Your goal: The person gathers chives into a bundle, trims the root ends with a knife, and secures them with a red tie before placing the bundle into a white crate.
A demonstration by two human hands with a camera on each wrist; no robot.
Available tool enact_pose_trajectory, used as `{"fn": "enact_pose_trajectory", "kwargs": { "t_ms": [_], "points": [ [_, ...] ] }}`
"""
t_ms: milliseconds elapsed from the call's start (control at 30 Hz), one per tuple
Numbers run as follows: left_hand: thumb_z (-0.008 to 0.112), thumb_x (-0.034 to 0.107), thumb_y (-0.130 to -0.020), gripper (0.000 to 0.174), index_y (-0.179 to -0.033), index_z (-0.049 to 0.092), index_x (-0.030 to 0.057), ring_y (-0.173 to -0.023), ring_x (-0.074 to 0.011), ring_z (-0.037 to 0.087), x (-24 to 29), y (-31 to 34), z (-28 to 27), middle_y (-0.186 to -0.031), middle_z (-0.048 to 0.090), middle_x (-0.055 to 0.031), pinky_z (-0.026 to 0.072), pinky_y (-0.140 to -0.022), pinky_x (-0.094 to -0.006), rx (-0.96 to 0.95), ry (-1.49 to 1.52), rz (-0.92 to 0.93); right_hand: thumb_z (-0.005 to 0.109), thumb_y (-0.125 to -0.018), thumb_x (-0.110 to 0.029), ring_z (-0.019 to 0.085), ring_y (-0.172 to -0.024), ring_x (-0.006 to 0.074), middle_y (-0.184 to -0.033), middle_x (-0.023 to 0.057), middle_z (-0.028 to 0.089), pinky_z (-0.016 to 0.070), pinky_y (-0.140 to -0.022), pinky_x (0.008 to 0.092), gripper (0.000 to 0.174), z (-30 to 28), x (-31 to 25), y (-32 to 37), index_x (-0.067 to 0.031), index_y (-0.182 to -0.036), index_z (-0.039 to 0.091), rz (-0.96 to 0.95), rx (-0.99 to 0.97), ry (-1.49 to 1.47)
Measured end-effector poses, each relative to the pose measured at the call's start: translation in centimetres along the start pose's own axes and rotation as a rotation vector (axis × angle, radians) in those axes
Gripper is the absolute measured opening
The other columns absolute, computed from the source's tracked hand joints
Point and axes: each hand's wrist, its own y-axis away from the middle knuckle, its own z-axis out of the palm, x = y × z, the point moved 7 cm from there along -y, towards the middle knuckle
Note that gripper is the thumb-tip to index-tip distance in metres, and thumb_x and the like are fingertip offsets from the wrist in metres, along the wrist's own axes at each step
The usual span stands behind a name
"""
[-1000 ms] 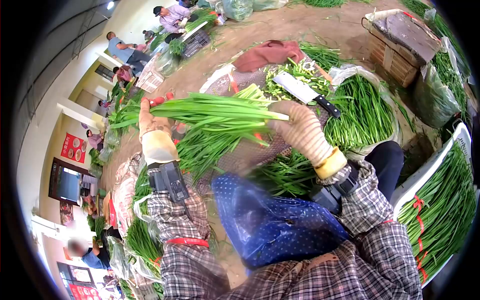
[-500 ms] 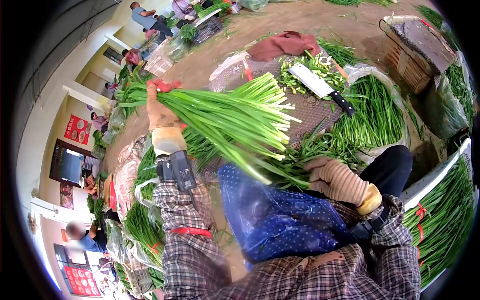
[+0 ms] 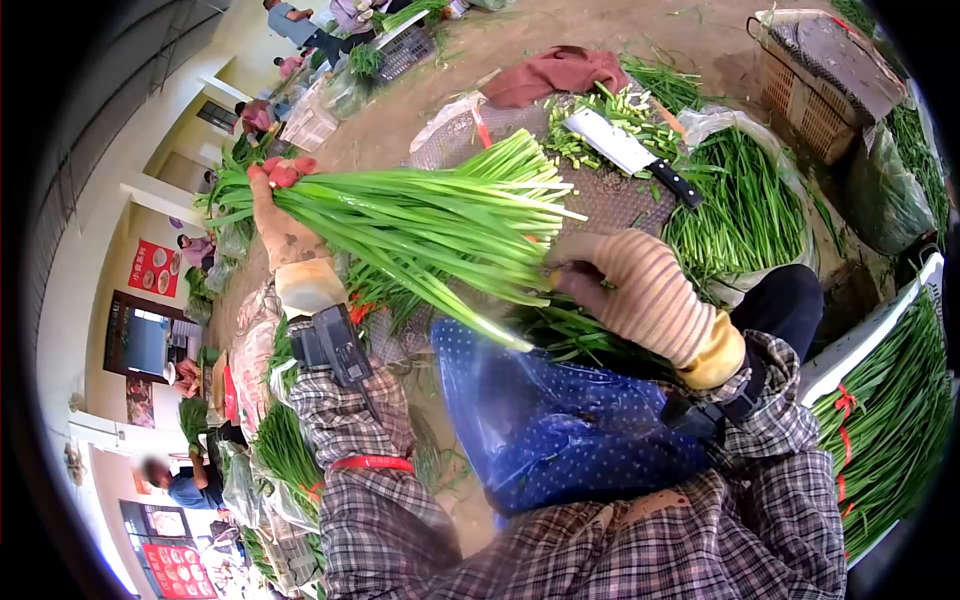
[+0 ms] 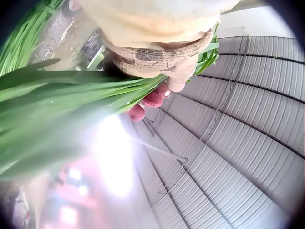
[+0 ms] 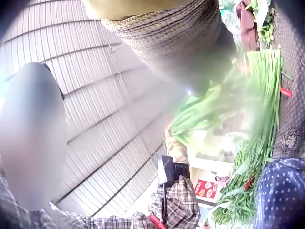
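Beyond the blue cloth (image 3: 570, 430), the left hand (image 3: 280, 218) grips stalks (image 3: 430, 215), seemingly for cleaning; the right hand (image 3: 655, 290), grip unclear, likely should comb them.

The left arm (image 3: 365, 450) reaches forward, its gloved left hand (image 3: 275, 210) gripping with curled, red-tipped fingers. The right arm (image 3: 775, 430) bends at the elbow; the right hand (image 3: 640, 285), in a striped glove, has bent fingers.

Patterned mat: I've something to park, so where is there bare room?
Bare patterned mat shows between the cleaver and the right hand, and between the brown cloth and the held greens. Crowded: around the cleaver, with cut stems.
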Motion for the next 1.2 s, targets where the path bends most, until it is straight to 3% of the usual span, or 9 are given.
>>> {"fn": "enact_pose_trajectory", "kwargs": {
  "t_ms": [167,300,567,700,833,1033,1100,1167,1200],
  "points": [
    [0.055,0.032,-0.098,0.026,-0.084,0.052,0.0100,-0.070,-0.0180,0.048,-0.4,0.7,2.0,-0.067,0.048,0.0016,0.0425,-0.075,-0.0334,0.058,0.018,0.029,0.072,-0.079,-0.030,0.065,-0.081,0.0367,-0.081,0.0172,0.066,0.0506,-0.072,0.0454,0.026,2.1,-1.4,-1.3,-0.0066,-0.090,0.068,0.002,-0.099,0.383],
    [0.056,0.032,-0.097,0.025,-0.085,0.051,0.0103,-0.071,-0.0169,0.047,-0.2,0.7,2.5,-0.067,0.048,0.0022,0.0408,-0.075,-0.0324,0.002,0.060,0.000,0.075,-0.077,-0.029,0.064,-0.076,0.0361,-0.079,0.0167,0.065,0.0502,-0.068,0.0446,0.029,0.9,-0.4,-0.2,-0.0055,-0.091,0.068,0.045,0.041,0.033],
    [0.056,0.031,-0.097,0.024,-0.085,0.050,0.0105,-0.070,-0.0147,0.045,-0.7,0.7,3.5,-0.068,0.046,0.0032,0.0393,-0.075,-0.0307,0.010,0.131,0.005,0.073,-0.080,-0.025,0.064,-0.075,0.0376,-0.078,0.0177,0.066,0.0500,-0.067,0.0440,0.025,1.4,1.3,-1.1,-0.0064,-0.095,0.068,-0.045,0.202,0.027],
    [0.052,0.035,-0.099,0.030,-0.088,0.049,0.0078,-0.068,-0.0163,0.048,-0.4,0.8,3.7,-0.069,0.047,0.0006,0.0451,-0.076,-0.0359,-0.108,0.132,-0.010,0.073,-0.079,-0.013,0.063,-0.075,0.0374,-0.079,0.0177,0.065,0.0497,-0.067,0.0433,0.015,2.0,2.1,-1.8,-0.0045,-0.090,0.068,-0.108,0.127,-0.164],
    [0.051,0.037,-0.099,0.030,-0.090,0.049,0.0085,-0.071,-0.0192,0.048,-0.9,1.1,2.6,-0.069,0.047,0.0004,0.0462,-0.078,-0.0375,-0.035,-0.030,0.049,0.070,-0.080,-0.004,0.063,-0.075,0.0371,-0.078,0.0177,0.065,0.0503,-0.067,0.0431,0.009,1.3,2.3,-1.0,-0.0014,-0.087,0.066,-0.112,0.297,-0.268],
    [0.051,0.038,-0.100,0.030,-0.095,0.052,0.0086,-0.065,-0.0141,0.046,-0.5,1.1,0.1,-0.068,0.044,0.0038,0.0457,-0.073,-0.0330,0.112,-0.113,0.095,0.069,-0.084,-0.004,0.066,-0.077,0.0263,-0.085,0.0184,0.067,0.0521,-0.070,0.0346,0.015,2.6,3.2,-0.4,0.0008,-0.098,0.065,0.040,0.166,-0.370],
    [0.053,0.035,-0.099,0.027,-0.094,0.052,0.0086,-0.059,-0.0102,0.043,-0.4,1.5,0.3,-0.066,0.043,0.0052,0.0439,-0.068,-0.0290,0.062,-0.051,0.059,0.066,-0.089,-0.005,0.061,-0.077,0.0147,-0.084,0.0112,0.065,0.0510,-0.072,0.0285,0.015,3.5,3.5,0.1,0.0014,-0.102,0.066,0.001,0.170,-0.565],
    [0.054,0.034,-0.098,0.025,-0.088,0.051,0.0116,-0.055,-0.0084,0.040,-0.2,1.7,0.9,-0.063,0.041,0.0066,0.0411,-0.066,-0.0275,-0.007,0.116,-0.023,0.065,-0.090,-0.007,0.063,-0.077,0.0166,-0.085,0.0127,0.067,0.0518,-0.074,0.0291,0.014,2.6,3.9,1.3,-0.0001,-0.102,0.068,-0.055,0.228,-0.503],
    [0.056,0.033,-0.097,0.024,-0.082,0.050,0.0145,-0.052,-0.0066,0.038,-0.3,1.8,1.6,-0.060,0.040,0.0080,0.0384,-0.065,-0.0261,-0.074,0.280,-0.100,0.066,-0.089,-0.011,0.065,-0.075,0.0220,-0.081,0.0148,0.067,0.0523,-0.072,0.0322,0.016,2.9,4.9,2.0,0.0002,-0.100,0.068,0.083,0.056,-0.350]
  ]
}}
